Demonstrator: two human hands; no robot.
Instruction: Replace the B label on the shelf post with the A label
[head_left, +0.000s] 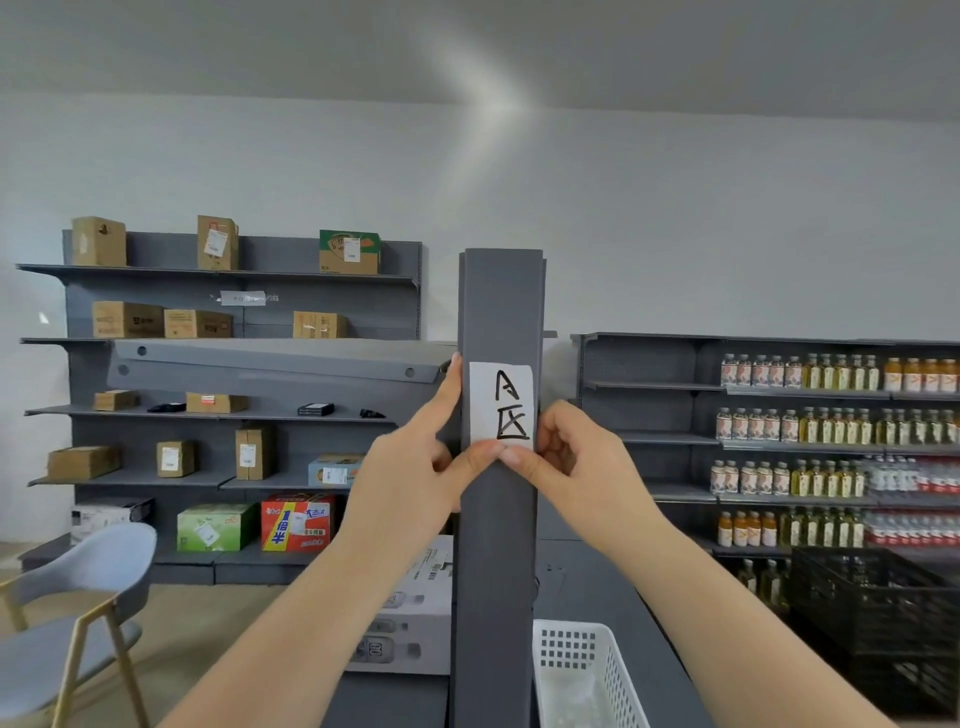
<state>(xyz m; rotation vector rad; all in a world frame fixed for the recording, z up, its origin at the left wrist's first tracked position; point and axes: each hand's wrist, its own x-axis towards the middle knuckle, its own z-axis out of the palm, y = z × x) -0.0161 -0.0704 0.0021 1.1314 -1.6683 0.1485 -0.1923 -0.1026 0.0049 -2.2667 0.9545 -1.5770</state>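
A dark grey shelf post (497, 545) rises straight in front of me. On its face sits a white paper label (501, 402) with a handwritten "A" and a Chinese character under it. My left hand (421, 457) reaches in from the left; its index finger runs up the label's left edge and its thumb presses the bottom edge. My right hand (561, 452) comes from the right, thumb and fingertips pressing the label's lower right corner. No B label is visible.
A white perforated basket (587, 670) sits low right of the post. A black crate (878, 597) and shelves of bottles (831, 421) stand to the right. Shelves with cardboard boxes (218, 332) fill the left; a grey chair (78, 603) stands at lower left.
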